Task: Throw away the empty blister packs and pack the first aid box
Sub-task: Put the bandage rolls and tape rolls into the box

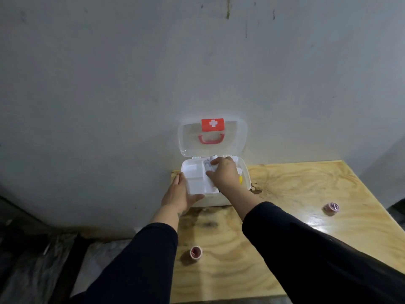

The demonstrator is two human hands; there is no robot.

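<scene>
Right fingers (215,161) on printed packet, text unreadable | left fingers (178,179) flat against first aid box (245,172)

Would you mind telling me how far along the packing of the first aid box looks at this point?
Partly done. The first aid box stands open, lid against the wall, with some items already inside. The right hand reaches into it over a small pack, while the left hand steadies its left side. Still left: two tape rolls lie out on the table, and the lid is not shut. No loose blister packs show.
</scene>
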